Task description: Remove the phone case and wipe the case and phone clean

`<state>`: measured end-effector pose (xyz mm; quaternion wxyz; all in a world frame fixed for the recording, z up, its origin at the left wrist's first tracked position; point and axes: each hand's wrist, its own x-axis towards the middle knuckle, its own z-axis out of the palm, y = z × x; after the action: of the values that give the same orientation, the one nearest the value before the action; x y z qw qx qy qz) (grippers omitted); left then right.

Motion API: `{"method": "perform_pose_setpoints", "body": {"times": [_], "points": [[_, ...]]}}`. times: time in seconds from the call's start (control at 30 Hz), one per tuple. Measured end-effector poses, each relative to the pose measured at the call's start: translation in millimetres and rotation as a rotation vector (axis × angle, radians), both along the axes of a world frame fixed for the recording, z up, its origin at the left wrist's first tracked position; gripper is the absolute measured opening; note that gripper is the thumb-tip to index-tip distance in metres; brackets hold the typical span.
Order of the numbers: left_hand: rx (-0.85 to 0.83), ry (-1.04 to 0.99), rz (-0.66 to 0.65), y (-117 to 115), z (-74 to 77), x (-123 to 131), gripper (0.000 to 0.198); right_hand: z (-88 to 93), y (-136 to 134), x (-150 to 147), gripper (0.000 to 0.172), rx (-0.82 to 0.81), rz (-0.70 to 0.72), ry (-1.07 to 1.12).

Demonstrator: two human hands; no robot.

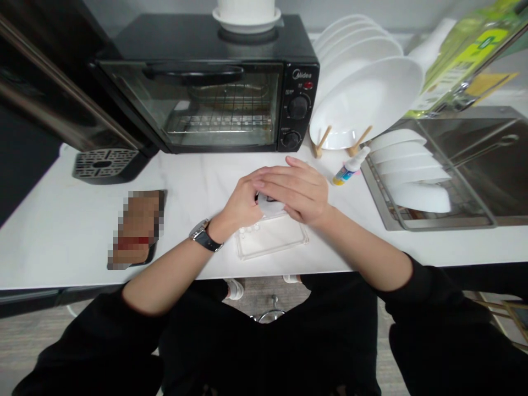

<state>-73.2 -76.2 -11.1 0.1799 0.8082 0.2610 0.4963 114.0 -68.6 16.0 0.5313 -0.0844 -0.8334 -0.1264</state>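
Note:
My left hand (243, 201), with a watch (202, 234) on its wrist, is curled around a small white object with black marks (270, 204). Most of that object is hidden by my fingers, so its kind cannot be told. Over the top of it lies my right hand (306, 190), its fingers reaching across to my left hand and its thumb on the near side. A clear phone case (274, 242) lies on the counter just below both hands. To the right of my right hand stands a small white-capped bottle (348, 169) with a blue and yellow label.
A black toaster oven (198, 104) stands behind my hands, with white plates (371, 99) in a rack beside it. Bowls (412, 170) sit at the sink (388, 212) on the right. A phone (138, 231), partly pixelated, lies left on the white counter (193, 170).

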Motion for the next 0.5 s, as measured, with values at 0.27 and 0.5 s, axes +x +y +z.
{"method": "perform_pose_setpoints", "body": {"times": [0.27, 0.5], "points": [[0.006, 0.017, 0.003, -3.5, 11.5, -5.5, 0.032, -7.3, 23.2, 14.0, 0.045, -0.099, 0.005, 0.123], [-0.042, 0.018, 0.003, -4.0, 6.5, -4.8, 0.032, -8.8, 1.8, 2.1, 0.047, -0.13, -0.022, 0.081]]}}
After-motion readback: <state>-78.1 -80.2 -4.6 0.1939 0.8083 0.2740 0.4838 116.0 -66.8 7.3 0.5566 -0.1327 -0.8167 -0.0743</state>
